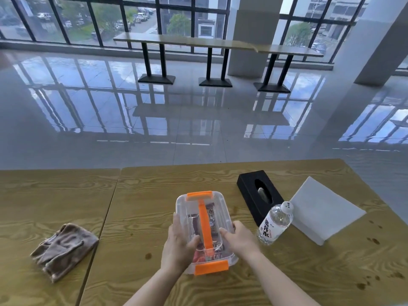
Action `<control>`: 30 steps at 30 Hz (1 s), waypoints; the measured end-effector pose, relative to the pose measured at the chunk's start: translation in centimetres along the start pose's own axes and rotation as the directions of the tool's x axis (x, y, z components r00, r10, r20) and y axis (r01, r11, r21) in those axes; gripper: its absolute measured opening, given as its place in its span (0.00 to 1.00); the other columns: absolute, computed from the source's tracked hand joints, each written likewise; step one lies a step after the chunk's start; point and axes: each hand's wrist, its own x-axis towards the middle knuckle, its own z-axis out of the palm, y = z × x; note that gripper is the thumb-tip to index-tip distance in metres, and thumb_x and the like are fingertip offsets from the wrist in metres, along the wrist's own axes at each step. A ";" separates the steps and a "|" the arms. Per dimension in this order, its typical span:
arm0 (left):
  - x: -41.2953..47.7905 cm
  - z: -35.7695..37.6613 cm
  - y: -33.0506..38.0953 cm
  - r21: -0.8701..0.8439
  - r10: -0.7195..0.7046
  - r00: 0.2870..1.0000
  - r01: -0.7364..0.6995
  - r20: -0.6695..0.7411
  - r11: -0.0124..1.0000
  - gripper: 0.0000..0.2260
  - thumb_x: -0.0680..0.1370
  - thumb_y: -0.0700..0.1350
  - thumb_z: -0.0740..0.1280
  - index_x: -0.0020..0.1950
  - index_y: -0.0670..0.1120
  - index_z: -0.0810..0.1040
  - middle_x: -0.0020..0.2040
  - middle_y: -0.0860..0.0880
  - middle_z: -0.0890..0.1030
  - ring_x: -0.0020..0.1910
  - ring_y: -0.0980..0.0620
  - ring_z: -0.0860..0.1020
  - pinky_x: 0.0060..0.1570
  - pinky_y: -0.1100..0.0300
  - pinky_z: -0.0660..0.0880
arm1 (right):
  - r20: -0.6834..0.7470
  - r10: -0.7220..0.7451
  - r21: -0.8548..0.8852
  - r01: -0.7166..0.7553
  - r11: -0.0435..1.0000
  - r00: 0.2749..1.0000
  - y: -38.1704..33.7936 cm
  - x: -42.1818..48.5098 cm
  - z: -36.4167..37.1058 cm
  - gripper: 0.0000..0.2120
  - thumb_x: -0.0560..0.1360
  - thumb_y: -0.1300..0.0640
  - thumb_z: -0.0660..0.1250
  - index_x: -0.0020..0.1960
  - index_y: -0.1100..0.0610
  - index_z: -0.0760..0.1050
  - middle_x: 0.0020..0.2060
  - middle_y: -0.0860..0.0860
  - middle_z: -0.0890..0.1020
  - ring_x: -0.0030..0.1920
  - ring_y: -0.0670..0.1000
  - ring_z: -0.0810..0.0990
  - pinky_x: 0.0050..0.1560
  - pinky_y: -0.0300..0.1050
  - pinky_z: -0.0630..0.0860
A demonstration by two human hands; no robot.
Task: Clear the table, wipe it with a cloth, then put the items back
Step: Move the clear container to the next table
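Head view, a person at a wood-grain counter [154,191]. Both hands hold a clear storage box [204,217] with an orange handle and orange end latches, near the counter's front edge. The left hand [178,246] grips the box's left side, with its thumb over the lid. The right hand [239,239] grips the right side the same way, with its thumb lying beside the handle. Dark packets show through the lid (their contents are too blurred to tell). Whether the box rests on the counter or is lifted just clear of it cannot be told.

Right of the box stands a water bottle [276,224] with a white cap and label. It is just beside a black tissue box [259,195] that lies behind it. Further right lies a white folded sheet [324,210], near the bottle. A crumpled brown cloth [64,248] lies well apart to the left, across the seam on an adjoining counter [55,191]. Dark spots mark the surface at the right front.
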 end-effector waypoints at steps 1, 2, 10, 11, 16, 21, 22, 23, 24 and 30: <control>0.2 0.0 0.1 -0.021 -0.021 1.000 0.021 -0.015 1.000 0.40 0.74 0.52 0.71 0.79 0.54 0.51 0.68 0.47 0.73 0.61 0.46 0.76 0.50 0.52 0.74 | 0.005 -0.006 0.005 0.006 1.000 1.000 0.0 0.3 0.0 0.13 0.80 0.42 0.63 0.57 0.50 0.73 0.45 0.43 0.80 0.43 0.43 0.79 0.36 0.40 0.71; 0.3 0.0 0.2 -0.037 -0.032 0.999 0.031 -0.030 0.999 0.38 0.73 0.52 0.72 0.78 0.55 0.55 0.65 0.48 0.75 0.58 0.48 0.77 0.49 0.50 0.76 | 0.007 -0.017 0.013 0.017 1.000 1.000 0.1 0.6 0.1 0.13 0.80 0.43 0.63 0.57 0.50 0.73 0.45 0.43 0.80 0.43 0.44 0.79 0.36 0.40 0.71; 0.6 -0.5 0.8 -0.118 -0.095 0.991 0.083 -0.099 0.990 0.28 0.70 0.44 0.72 0.66 0.60 0.67 0.51 0.57 0.80 0.49 0.58 0.78 0.45 0.51 0.78 | 0.033 -0.128 0.037 0.127 0.991 0.991 0.1 1.4 -0.2 0.10 0.82 0.47 0.61 0.56 0.53 0.73 0.45 0.46 0.80 0.40 0.44 0.79 0.35 0.39 0.73; 0.4 -0.6 0.7 -0.126 -0.097 0.989 0.084 -0.108 0.988 0.27 0.69 0.44 0.72 0.65 0.61 0.68 0.51 0.58 0.80 0.49 0.58 0.79 0.46 0.49 0.79 | 0.039 -0.145 0.031 0.144 0.989 0.989 0.1 1.5 -0.3 0.10 0.82 0.47 0.61 0.56 0.53 0.73 0.44 0.46 0.81 0.40 0.44 0.79 0.34 0.38 0.71; 0.0 -1.8 0.5 -0.171 -0.108 0.980 0.079 -0.169 0.982 0.25 0.68 0.47 0.72 0.62 0.62 0.69 0.50 0.57 0.82 0.47 0.56 0.81 0.46 0.47 0.80 | 0.066 -0.204 0.036 0.202 0.979 0.977 -1.1 2.2 -0.1 0.10 0.81 0.45 0.62 0.53 0.51 0.74 0.43 0.46 0.82 0.42 0.47 0.82 0.44 0.49 0.81; -0.3 -4.5 -0.4 -0.196 -0.110 0.966 0.064 -0.235 0.979 0.25 0.68 0.51 0.72 0.62 0.61 0.69 0.50 0.57 0.82 0.47 0.56 0.81 0.46 0.46 0.80 | 0.089 -0.269 0.037 0.267 0.963 0.959 -3.7 2.7 1.1 0.11 0.80 0.44 0.63 0.53 0.51 0.75 0.42 0.46 0.83 0.42 0.47 0.83 0.47 0.54 0.81; -0.4 -5.4 -0.6 -0.197 -0.116 0.962 0.067 -0.248 0.978 0.25 0.67 0.52 0.71 0.62 0.61 0.69 0.50 0.56 0.82 0.47 0.55 0.81 0.46 0.45 0.80 | 0.095 -0.279 0.034 0.277 0.960 0.956 -4.5 2.7 1.5 0.11 0.80 0.44 0.63 0.53 0.51 0.75 0.42 0.46 0.83 0.42 0.48 0.83 0.47 0.53 0.81; -0.2 -6.2 -1.0 -0.199 -0.116 0.959 0.064 -0.259 0.978 0.26 0.67 0.52 0.71 0.63 0.61 0.68 0.50 0.56 0.82 0.47 0.55 0.81 0.46 0.45 0.80 | 0.098 -0.291 0.029 0.290 0.957 0.952 -5.5 2.6 1.9 0.11 0.80 0.44 0.63 0.53 0.51 0.75 0.43 0.46 0.83 0.42 0.48 0.82 0.47 0.53 0.81; -0.1 -7.2 -1.4 -0.196 -0.119 0.956 0.067 -0.267 0.978 0.26 0.67 0.52 0.71 0.63 0.62 0.68 0.50 0.56 0.82 0.47 0.54 0.81 0.46 0.45 0.80 | 0.100 -0.303 0.022 0.302 0.953 0.948 -6.5 2.6 2.4 0.11 0.80 0.44 0.63 0.53 0.51 0.75 0.43 0.46 0.83 0.43 0.48 0.82 0.47 0.53 0.80; 1.2 -14.1 -4.7 -0.186 -0.091 0.941 0.031 -0.325 0.982 0.26 0.70 0.48 0.72 0.65 0.60 0.67 0.51 0.56 0.81 0.48 0.55 0.81 0.46 0.46 0.80 | 0.120 -0.345 0.052 0.341 0.939 0.931 -13.3 2.3 7.0 0.11 0.80 0.44 0.63 0.53 0.51 0.75 0.44 0.46 0.83 0.43 0.48 0.83 0.48 0.54 0.82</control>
